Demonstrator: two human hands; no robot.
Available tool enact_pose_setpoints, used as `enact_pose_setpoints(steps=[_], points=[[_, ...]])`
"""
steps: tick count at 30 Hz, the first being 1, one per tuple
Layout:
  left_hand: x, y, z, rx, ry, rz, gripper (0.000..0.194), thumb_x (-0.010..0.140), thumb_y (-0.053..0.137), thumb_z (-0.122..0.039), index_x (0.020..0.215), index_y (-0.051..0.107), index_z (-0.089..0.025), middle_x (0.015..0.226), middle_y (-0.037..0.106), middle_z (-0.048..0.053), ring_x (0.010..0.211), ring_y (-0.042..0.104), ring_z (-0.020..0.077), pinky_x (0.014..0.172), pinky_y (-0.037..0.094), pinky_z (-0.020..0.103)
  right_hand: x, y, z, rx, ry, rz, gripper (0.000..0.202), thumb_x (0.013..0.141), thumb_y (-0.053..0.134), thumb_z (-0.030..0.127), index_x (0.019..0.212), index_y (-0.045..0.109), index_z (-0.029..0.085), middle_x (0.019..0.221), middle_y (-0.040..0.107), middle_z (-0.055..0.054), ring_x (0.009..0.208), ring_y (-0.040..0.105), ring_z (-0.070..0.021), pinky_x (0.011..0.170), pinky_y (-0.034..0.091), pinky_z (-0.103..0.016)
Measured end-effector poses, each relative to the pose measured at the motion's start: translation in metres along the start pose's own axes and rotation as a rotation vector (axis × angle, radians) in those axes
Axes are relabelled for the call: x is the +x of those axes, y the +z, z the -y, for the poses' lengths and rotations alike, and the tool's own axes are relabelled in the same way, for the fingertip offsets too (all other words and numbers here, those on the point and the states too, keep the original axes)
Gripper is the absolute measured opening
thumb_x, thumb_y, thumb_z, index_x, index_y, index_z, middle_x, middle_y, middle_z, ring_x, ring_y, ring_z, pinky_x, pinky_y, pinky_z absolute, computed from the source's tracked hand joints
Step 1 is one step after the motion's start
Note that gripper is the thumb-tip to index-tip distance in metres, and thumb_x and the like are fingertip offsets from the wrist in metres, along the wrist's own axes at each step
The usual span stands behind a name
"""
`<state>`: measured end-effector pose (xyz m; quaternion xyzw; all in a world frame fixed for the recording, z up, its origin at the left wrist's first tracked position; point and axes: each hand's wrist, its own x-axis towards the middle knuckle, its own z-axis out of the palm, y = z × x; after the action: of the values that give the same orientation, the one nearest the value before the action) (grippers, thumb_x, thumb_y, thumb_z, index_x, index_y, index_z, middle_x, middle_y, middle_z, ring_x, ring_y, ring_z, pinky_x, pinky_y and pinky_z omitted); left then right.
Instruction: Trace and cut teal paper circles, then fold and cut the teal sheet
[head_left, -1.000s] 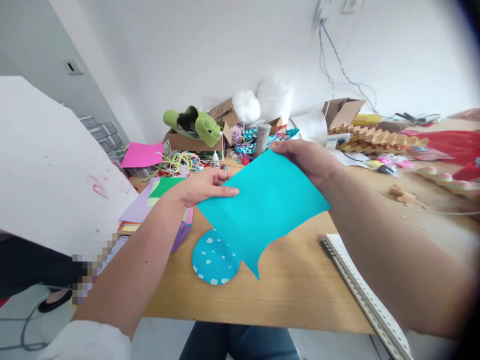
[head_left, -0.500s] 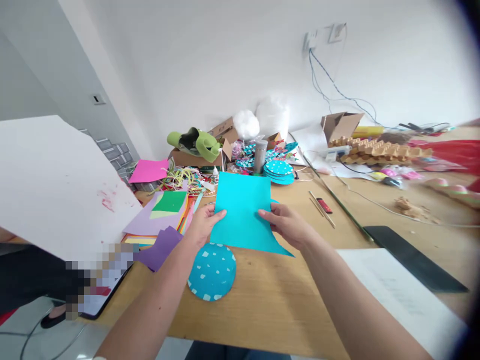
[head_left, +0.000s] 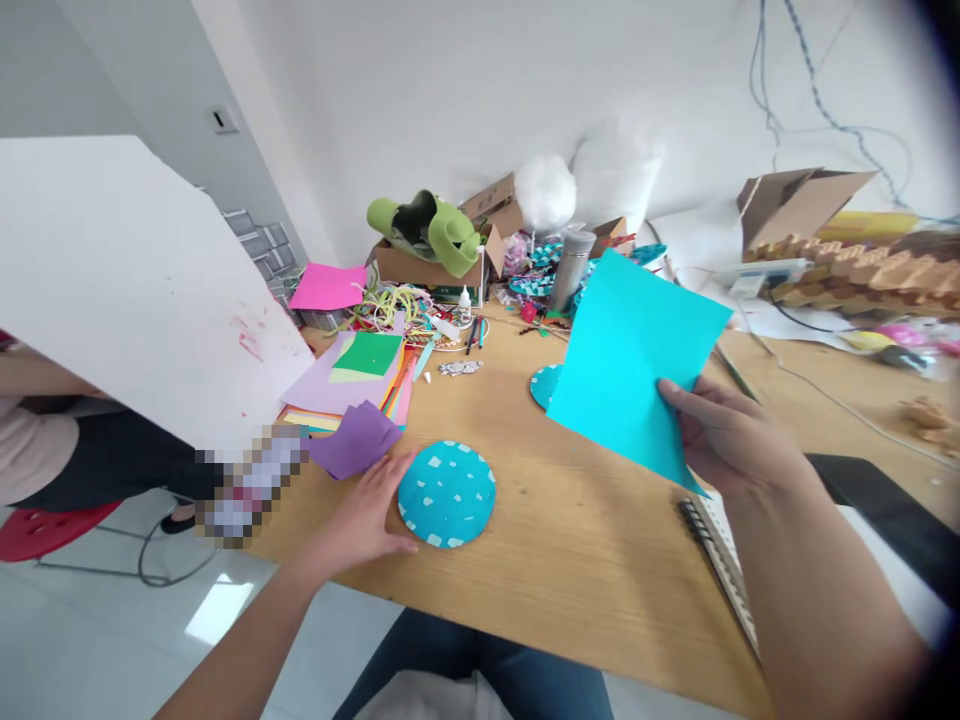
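Note:
My right hand [head_left: 720,430] pinches a turquoise sheet of paper [head_left: 637,360] near its right edge and holds it above the table. The sheet's lower right corner runs out into a curved point. My left hand [head_left: 367,510] is at the left edge of a blue paper disc with pale spots [head_left: 447,495], thumb and fingers spread around that side. Whether the fingertips touch the disc I cannot tell. Another spotted blue disc [head_left: 544,385] is partly hidden behind the raised sheet.
Crumpled purple paper [head_left: 356,440] and a stack of coloured sheets [head_left: 322,380] lie left of the disc. A grey bottle [head_left: 572,270] and a box with a green visor [head_left: 427,230] stand behind. A spiral notebook [head_left: 720,570] lies at right. A person holds a white board [head_left: 150,300].
My left hand has let go of the turquoise sheet and moved down to the spotted disc. My right hand has carried the sheet to the right and tilted it. The view has shifted.

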<state>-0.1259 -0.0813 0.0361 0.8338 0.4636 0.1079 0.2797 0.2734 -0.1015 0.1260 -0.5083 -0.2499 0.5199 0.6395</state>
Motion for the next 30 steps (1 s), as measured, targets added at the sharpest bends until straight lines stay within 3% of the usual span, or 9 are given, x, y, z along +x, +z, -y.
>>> enact_pose_setpoints(steps=[3, 7, 10, 13, 17, 21, 25, 30], points=[[0.003, 0.014, 0.002, 0.031, 0.029, -0.084, 0.1, 0.067, 0.078, -0.039, 0.149, 0.023, -0.029, 0.152, 0.034, 0.012, 0.142, 0.023, 0.0375, 0.112, 0.026, 0.057, -0.009, -0.002, -0.01, 0.03, 0.019, -0.059, 0.027, 0.078, 0.061, 0.018, 0.102, 0.069, 0.027, 0.104, 0.074, -0.009, 0.101, 0.068, -0.0275, 0.087, 0.055, -0.041], [0.016, 0.029, -0.013, 0.023, 0.092, -0.187, 0.09, 0.07, 0.074, -0.029, 0.147, 0.028, -0.029, 0.145, 0.044, 0.011, 0.136, 0.035, 0.0345, 0.111, 0.028, 0.054, -0.023, -0.007, -0.023, 0.023, 0.033, -0.114, 0.027, 0.075, 0.064, 0.019, 0.1, 0.07, 0.03, 0.108, 0.073, -0.011, 0.104, 0.067, -0.0302, 0.088, 0.054, -0.043], [0.024, 0.036, -0.025, -0.019, 0.094, -0.21, 0.09, 0.07, 0.074, -0.026, 0.147, 0.027, -0.028, 0.144, 0.046, 0.011, 0.136, 0.036, 0.0332, 0.111, 0.028, 0.053, -0.032, -0.013, -0.034, 0.03, 0.028, -0.167, 0.022, 0.074, 0.066, 0.022, 0.094, 0.071, 0.03, 0.103, 0.074, -0.01, 0.106, 0.066, -0.0316, 0.091, 0.053, -0.044], [0.03, 0.037, -0.03, -0.1, 0.079, -0.201, 0.091, 0.069, 0.076, -0.028, 0.147, 0.028, -0.025, 0.146, 0.044, 0.012, 0.137, 0.034, 0.0332, 0.112, 0.028, 0.052, -0.04, -0.013, -0.054, 0.09, 0.092, -0.126, 0.013, 0.073, 0.07, 0.027, 0.085, 0.071, 0.03, 0.093, 0.076, -0.007, 0.1, 0.068, -0.0307, 0.094, 0.052, -0.047], [0.038, 0.036, -0.026, -0.278, 0.04, -0.191, 0.076, 0.077, 0.066, -0.029, 0.145, 0.031, -0.025, 0.146, 0.044, 0.013, 0.135, 0.038, 0.0312, 0.11, 0.031, 0.051, -0.044, 0.004, -0.096, 0.179, 0.226, 0.035, 0.009, 0.072, 0.073, 0.027, 0.081, 0.07, 0.026, 0.084, 0.076, -0.003, 0.094, 0.07, -0.0279, 0.096, 0.051, -0.052], [0.045, 0.039, -0.02, -0.589, -0.006, -0.239, 0.064, 0.081, 0.057, -0.024, 0.141, 0.036, -0.025, 0.145, 0.047, 0.013, 0.13, 0.047, 0.0268, 0.105, 0.04, 0.047, -0.039, 0.024, -0.128, 0.215, 0.3, 0.084, 0.025, 0.074, 0.072, 0.031, 0.097, 0.07, 0.021, 0.102, 0.075, -0.008, 0.103, 0.068, -0.0292, 0.097, 0.052, -0.047], [0.046, 0.037, -0.023, -0.913, -0.043, -0.282, 0.056, 0.08, 0.058, -0.023, 0.134, 0.042, -0.026, 0.144, 0.047, 0.012, 0.099, 0.066, 0.0205, 0.09, 0.051, 0.039, -0.033, 0.025, -0.137, 0.319, 0.28, 0.034, 0.021, 0.074, 0.072, 0.028, 0.093, 0.07, 0.022, 0.105, 0.075, -0.005, 0.106, 0.067, -0.0286, 0.1, 0.051, -0.046], [0.044, 0.035, -0.03, -1.029, -0.077, -0.327, 0.058, 0.075, 0.065, -0.021, 0.13, 0.047, -0.025, 0.141, 0.05, 0.012, 0.084, 0.067, 0.0158, 0.082, 0.053, 0.034, -0.034, 0.013, -0.135, 0.313, 0.237, 0.044, 0.021, 0.076, 0.07, 0.031, 0.096, 0.07, 0.024, 0.106, 0.074, -0.005, 0.105, 0.067, -0.0297, 0.101, 0.05, -0.05]])
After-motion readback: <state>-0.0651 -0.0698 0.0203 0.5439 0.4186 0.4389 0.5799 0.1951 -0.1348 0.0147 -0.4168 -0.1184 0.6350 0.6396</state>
